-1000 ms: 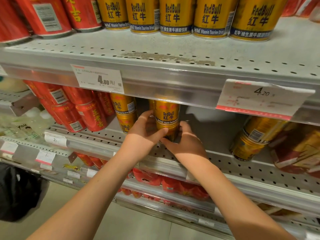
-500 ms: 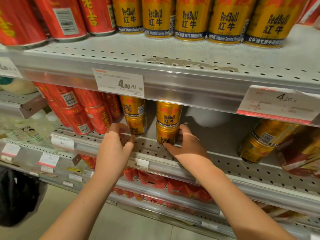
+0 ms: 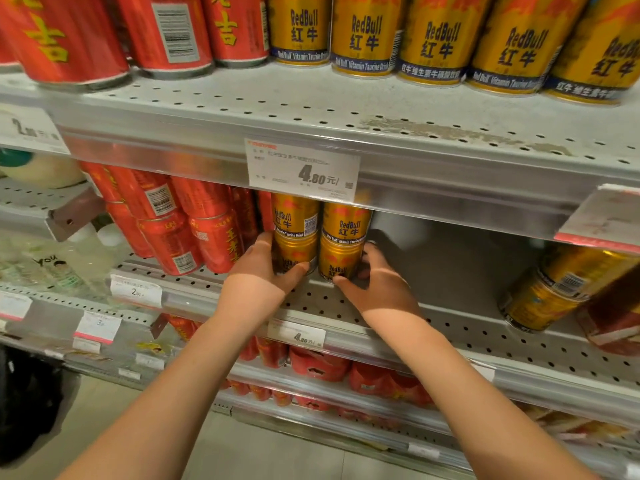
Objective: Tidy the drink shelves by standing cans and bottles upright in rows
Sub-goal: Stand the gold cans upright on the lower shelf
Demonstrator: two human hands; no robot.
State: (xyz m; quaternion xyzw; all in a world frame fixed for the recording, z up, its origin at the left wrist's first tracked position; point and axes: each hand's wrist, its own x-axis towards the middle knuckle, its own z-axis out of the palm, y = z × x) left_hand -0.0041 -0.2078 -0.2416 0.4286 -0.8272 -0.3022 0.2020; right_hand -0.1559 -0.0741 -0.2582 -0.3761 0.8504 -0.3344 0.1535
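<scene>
Two stacks of gold Red Bull cans stand upright side by side on the middle shelf [image 3: 450, 327]. My left hand [image 3: 263, 271] grips the bottom can of the left stack [image 3: 294, 254], thumb in front and fingers behind. My right hand [image 3: 377, 285] grips the bottom can of the right stack [image 3: 341, 254] from its right side. Each bottom can carries a second gold can [image 3: 346, 223] on top. Further right, another gold can stack [image 3: 554, 289] leans tilted on the same shelf.
Red herbal-tea cans [image 3: 194, 230] fill the shelf left of my hands. A row of gold cans [image 3: 436, 39] and red cans [image 3: 166, 32] stands on the upper shelf. A price tag [image 3: 301, 171] hangs above the stacks. Bare shelf lies between the stacks and the tilted cans.
My left hand moved from the shelf's front edge onto the left stack's bottom can. The view moved closer and shifted left. My right hand stayed on the right stack.
</scene>
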